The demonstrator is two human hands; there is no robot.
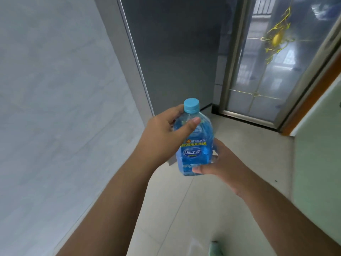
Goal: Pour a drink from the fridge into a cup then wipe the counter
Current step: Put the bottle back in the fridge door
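Head view, looking down: a person is holding a blue drink bottle (pixel 193 143) in mid-air w/ both hands, over a pale tiled floor (pixel 230 154). Bottle is the landmark here. It is standing near upright, long axis running top to bottom of the view, leaning slightly; its light-blue cap (pixel 191 105) is on and pointing up and away from the wearer. The left hand (pixel 164 137) is coming in from the bottle's left, fingers curling round the shoulder just below the cap, thumb pressing across the front. The right hand (pixel 221 163) is gripping lower, from the bottle's right, thumb lying across the base of the label, fingers wrapping behind & mostly hidden. So both hands are closing on the bottle; the left one is nearer the cap. Judgement: the drink looks already out of the fridge, and the cap step is next; the left hand is best placed to reach it while the right steadies the body. Behind the bottle a dark grey panel (pixel 175 52) is standing, poss. the fridge, can't tell for sure. Up and right of the bottle is a glass door (pixel 267 71) w/ a yellow motif. Left of the bottle is a pale marbled wall (pixel 55 89). No cup or counter in view.
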